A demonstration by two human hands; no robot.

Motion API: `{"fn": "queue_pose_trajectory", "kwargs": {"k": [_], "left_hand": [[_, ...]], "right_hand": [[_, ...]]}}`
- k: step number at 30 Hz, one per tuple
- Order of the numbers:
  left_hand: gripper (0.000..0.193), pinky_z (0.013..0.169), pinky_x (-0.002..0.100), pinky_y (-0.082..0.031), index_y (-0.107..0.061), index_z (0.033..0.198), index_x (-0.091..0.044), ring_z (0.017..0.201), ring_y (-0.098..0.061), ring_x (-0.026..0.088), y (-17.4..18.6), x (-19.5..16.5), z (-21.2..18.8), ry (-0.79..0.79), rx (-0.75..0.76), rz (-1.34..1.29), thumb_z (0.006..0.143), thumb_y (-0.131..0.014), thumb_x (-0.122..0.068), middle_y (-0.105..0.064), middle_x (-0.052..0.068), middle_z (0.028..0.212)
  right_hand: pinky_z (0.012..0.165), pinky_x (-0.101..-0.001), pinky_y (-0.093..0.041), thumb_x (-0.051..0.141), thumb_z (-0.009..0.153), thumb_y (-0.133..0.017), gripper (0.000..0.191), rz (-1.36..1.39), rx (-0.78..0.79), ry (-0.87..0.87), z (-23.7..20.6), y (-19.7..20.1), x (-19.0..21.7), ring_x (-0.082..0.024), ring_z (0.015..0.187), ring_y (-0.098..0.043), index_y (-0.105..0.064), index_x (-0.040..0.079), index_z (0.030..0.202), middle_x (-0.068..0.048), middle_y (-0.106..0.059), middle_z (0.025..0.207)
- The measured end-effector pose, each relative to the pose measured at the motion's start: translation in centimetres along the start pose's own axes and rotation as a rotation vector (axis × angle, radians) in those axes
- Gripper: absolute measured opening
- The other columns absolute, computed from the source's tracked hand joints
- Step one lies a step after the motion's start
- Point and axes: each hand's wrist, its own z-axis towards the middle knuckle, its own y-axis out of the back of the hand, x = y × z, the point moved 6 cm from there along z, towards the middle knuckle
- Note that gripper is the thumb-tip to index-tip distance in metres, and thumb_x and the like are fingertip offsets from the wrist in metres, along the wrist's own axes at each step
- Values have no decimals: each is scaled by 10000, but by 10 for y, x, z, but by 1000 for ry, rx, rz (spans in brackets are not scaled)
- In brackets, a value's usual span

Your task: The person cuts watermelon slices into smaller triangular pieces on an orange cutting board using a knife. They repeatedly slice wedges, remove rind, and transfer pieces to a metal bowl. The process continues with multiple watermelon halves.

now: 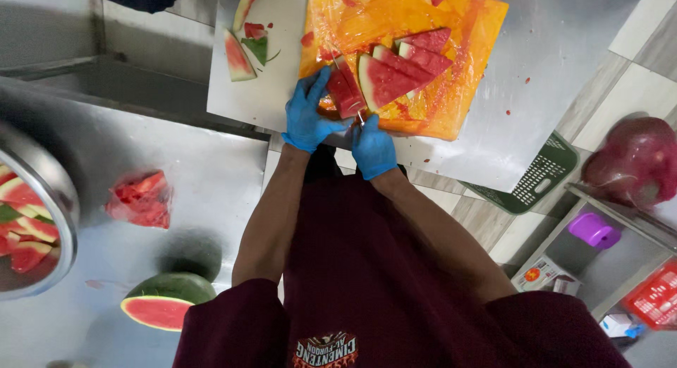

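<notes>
Both my hands wear blue gloves. My left hand steadies a red watermelon piece on the orange cutting board. Just right of it, my right hand is closed on a knife handle; a short bit of blade shows against the piece. Several cut wedges with green rind lie right of the held piece, at the board's middle.
Rind scraps and a thin wedge lie on the white board at the left. A steel bowl of slices, a bagged piece and a half watermelon sit on the steel counter. A green basket lies lower right.
</notes>
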Motion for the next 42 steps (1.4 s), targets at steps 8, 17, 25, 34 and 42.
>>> {"fn": "queue_pose_trajectory", "kwargs": {"k": [8, 17, 25, 34, 42], "left_hand": [[1034, 1104, 379, -565, -470, 1549, -99, 1354, -566, 305, 0, -15, -6, -113, 80, -34, 668, -997, -227, -480, 167, 1488], [1047, 1000, 352, -623, -405, 1585, -125, 1264, -623, 281, -4, -29, -2, -59, 80, -2, 699, -957, -196, -459, 177, 1497], [1050, 949, 338, -638, -429, 1576, -143, 1243, -636, 254, -12, -49, 13, -61, 16, -77, 696, -1001, -188, -471, 139, 1499], [1005, 946, 321, -627, -492, 1536, -139, 1104, -682, 192, -5, -30, 8, -26, 86, -177, 666, -995, -117, -464, 104, 1581], [990, 948, 315, -625, -515, 1489, -141, 1125, -689, 199, -4, -30, 11, -102, 32, -147, 655, -1044, -196, -545, 79, 1497]], "right_hand": [[686, -611, -497, 269, 1038, -582, 357, 184, 25, 45, -2, 18, -1, -535, 820, -650, -475, -22, 1215, -330, -676, 909], [740, -619, -502, 299, 1027, -609, 406, 154, -20, -146, -5, 30, -22, -547, 875, -649, -512, -28, 1247, -347, -675, 938], [647, -593, -519, 246, 999, -613, 354, 226, -132, 2, 8, 67, -24, -526, 777, -657, -525, -31, 1201, -312, -692, 852], [577, -567, -474, 137, 1041, -553, 204, 254, -112, -11, -55, 85, 15, -511, 717, -651, -486, -33, 1132, -301, -661, 766], [582, -603, -488, 152, 1019, -552, 250, 111, 0, -21, -84, 94, 27, -521, 692, -643, -444, -49, 1122, -318, -658, 757]]}}
